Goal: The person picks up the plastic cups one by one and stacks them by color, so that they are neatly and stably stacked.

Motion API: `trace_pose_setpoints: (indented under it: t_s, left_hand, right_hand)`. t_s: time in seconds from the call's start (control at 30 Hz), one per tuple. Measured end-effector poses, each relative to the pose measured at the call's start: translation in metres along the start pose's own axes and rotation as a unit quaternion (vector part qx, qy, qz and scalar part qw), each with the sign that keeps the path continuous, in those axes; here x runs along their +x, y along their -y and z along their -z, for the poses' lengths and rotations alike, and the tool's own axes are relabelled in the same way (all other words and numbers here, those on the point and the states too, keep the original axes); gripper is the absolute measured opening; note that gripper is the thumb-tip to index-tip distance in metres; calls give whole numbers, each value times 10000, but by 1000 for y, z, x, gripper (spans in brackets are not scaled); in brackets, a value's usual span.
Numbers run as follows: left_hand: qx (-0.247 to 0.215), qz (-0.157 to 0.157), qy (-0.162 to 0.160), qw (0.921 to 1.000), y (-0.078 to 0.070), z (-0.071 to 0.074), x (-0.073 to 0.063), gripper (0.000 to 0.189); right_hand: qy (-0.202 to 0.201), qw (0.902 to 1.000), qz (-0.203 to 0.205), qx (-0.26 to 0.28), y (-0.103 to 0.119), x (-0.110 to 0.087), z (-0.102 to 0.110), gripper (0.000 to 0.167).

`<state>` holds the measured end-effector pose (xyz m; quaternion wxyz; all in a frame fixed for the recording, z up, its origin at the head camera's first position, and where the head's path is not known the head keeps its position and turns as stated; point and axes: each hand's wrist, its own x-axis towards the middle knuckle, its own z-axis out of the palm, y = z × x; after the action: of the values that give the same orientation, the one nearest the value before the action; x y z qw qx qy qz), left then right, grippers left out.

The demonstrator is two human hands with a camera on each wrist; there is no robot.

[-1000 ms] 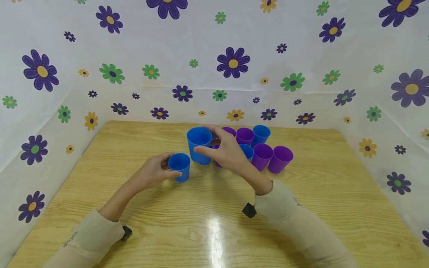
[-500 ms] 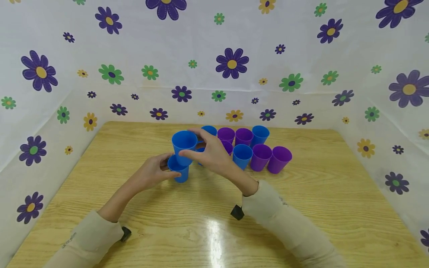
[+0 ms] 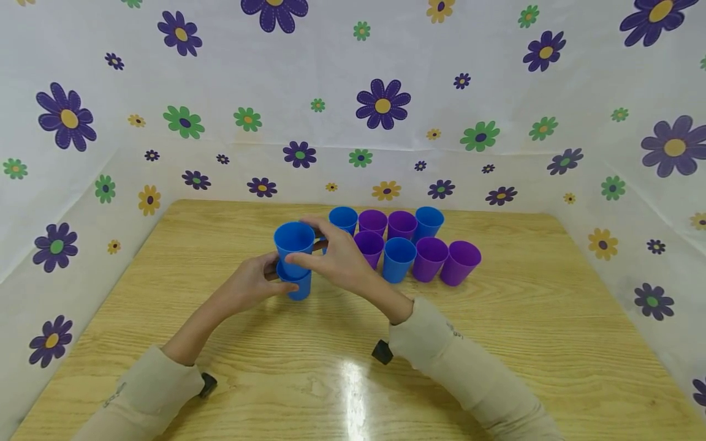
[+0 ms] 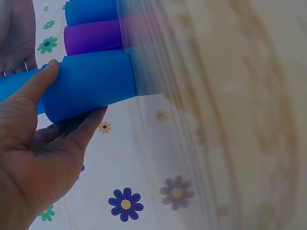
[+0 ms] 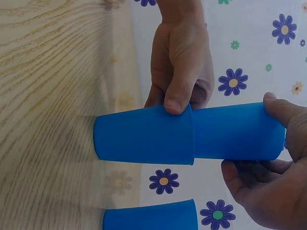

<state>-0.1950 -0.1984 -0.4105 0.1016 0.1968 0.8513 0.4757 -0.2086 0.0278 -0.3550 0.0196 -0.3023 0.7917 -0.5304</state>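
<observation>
In the head view my left hand (image 3: 250,285) grips a blue cup (image 3: 298,290) standing upright on the wooden table. My right hand (image 3: 341,260) holds a second blue cup (image 3: 291,250) by its side, directly above. The right wrist view shows the base of this upper cup (image 5: 235,134) inside the mouth of the lower cup (image 5: 144,139), with much of its wall still outside. The left thumb (image 5: 175,100) presses near the lower cup's rim. In the left wrist view the left fingers curl round the lower cup (image 4: 91,86).
To the right stand several upright cups in two rows, among them a purple cup (image 3: 369,248), a blue cup (image 3: 399,260) and a purple cup (image 3: 461,262) at the right end. My right hand partly hides one blue cup. A flowered cloth (image 3: 220,73) rises behind the table (image 3: 248,380).
My right hand has carried the upper blue cup left and then down into the lower cup's mouth. My left hand and the lower cup have stayed in place.
</observation>
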Motion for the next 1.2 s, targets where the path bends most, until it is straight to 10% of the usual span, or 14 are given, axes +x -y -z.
trace_pose_setpoints:
  t_s: [1.2]
  left_hand:
    - [102,23,-109,9999,1,-2,-1,62]
  right_hand:
    - [112,9998,23,-163,-14,-12,2,69]
